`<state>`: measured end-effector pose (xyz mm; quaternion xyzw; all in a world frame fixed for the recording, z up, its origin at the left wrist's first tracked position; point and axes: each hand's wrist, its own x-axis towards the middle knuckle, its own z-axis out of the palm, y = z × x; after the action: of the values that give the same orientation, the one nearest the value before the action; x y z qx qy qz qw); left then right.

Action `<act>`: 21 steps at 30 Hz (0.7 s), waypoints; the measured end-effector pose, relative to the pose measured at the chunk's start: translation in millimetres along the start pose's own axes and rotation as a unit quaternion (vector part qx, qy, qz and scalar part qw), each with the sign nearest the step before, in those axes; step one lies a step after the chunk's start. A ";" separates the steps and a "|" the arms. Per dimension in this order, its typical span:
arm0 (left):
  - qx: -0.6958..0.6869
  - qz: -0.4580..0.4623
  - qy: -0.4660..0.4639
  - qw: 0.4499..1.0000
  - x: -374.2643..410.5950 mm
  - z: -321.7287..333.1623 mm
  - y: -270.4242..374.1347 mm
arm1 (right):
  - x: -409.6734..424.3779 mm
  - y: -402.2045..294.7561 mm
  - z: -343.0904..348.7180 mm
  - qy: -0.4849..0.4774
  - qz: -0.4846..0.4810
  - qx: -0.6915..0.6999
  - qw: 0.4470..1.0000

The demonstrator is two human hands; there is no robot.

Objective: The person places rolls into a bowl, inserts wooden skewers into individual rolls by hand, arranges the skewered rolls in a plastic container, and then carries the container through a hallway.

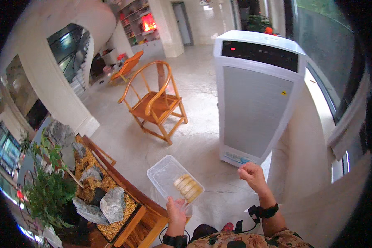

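A clear plastic container (164, 170) is held by its near edge in my left hand (176, 210). Several pale yellowish, elongated pieces (187, 187) lie side by side at its right end; what they are I cannot tell. To the right, my right hand (252, 176) is raised apart from the container, fingers curled in, in front of the foot of a tall white appliance (254, 108). Whether something small is inside those fingers is hidden. Both wrists wear black bands.
A wooden armchair (156, 107) stands ahead on the pale floor. At the left is a wooden planter table (130, 226) with grey rocks (113, 204), gravel and a green plant (49, 192). An orange folding chair (128, 66) stands farther back. Windows line the right.
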<state>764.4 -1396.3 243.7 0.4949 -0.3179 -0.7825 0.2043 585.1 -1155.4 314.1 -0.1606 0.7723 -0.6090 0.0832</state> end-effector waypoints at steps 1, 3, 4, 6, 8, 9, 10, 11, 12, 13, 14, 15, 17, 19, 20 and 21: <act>0.002 0.003 0.020 1.000 1.9 -0.5 -1.6 | 10.8 6.7 6.0 -0.006 -0.006 -0.001 1.000; 0.009 -0.003 0.060 0.998 3.0 -9.4 -6.2 | 19.8 19.6 17.7 -0.016 -0.008 -0.008 1.000; -0.007 0.015 0.038 0.999 3.9 -10.9 -7.9 | 23.3 19.9 20.1 -0.021 -0.001 -0.017 1.000; -0.046 0.053 -0.010 0.997 10.1 -0.2 -9.0 | 54.1 15.9 20.2 -0.036 -0.023 -0.001 0.999; -0.064 0.048 0.033 0.996 22.9 13.8 -8.2 | 81.3 13.9 16.0 -0.051 -0.012 0.009 0.999; -0.068 0.050 0.055 0.995 29.0 18.8 -3.3 | 89.4 14.4 20.6 -0.060 0.015 0.026 0.998; -0.087 0.045 0.105 0.990 29.0 29.5 3.4 | 96.4 13.1 24.2 -0.069 0.042 0.043 0.996; -0.101 0.045 0.100 0.989 33.0 30.6 3.6 | 102.5 9.8 27.3 -0.070 0.011 0.023 0.997; -0.107 0.050 0.100 0.988 37.4 26.9 11.1 | 107.1 6.3 36.3 -0.071 -0.014 0.012 0.997; -0.112 0.055 0.100 0.987 41.2 25.1 16.8 | 112.1 3.6 42.4 -0.072 -0.040 0.001 0.997; -0.112 0.057 0.113 0.986 45.2 25.0 20.3 | 117.5 -0.2 45.1 -0.134 -0.061 -0.027 0.989; -0.112 0.058 0.126 0.984 50.7 26.0 22.3 | 124.9 0.1 49.8 -0.139 -0.046 -0.006 0.989; -0.114 0.068 0.143 0.981 50.3 29.0 27.4 | 139.3 2.9 61.7 -0.151 -0.015 0.038 0.988; -0.118 0.078 0.148 0.979 33.4 38.0 27.3 | 152.9 23.0 72.8 -0.148 -0.007 0.078 0.986; -0.127 0.094 0.124 0.980 39.1 35.7 28.7 | 157.4 29.3 76.4 -0.147 -0.003 0.099 0.984; -0.135 0.110 0.101 0.980 47.2 28.1 32.9 | 164.0 24.2 81.3 -0.143 -0.006 0.110 0.983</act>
<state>719.0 -1441.5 245.0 0.5013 -0.2394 -0.7371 0.3848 454.6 -1282.1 281.8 -0.2404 0.6796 -0.6614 0.2069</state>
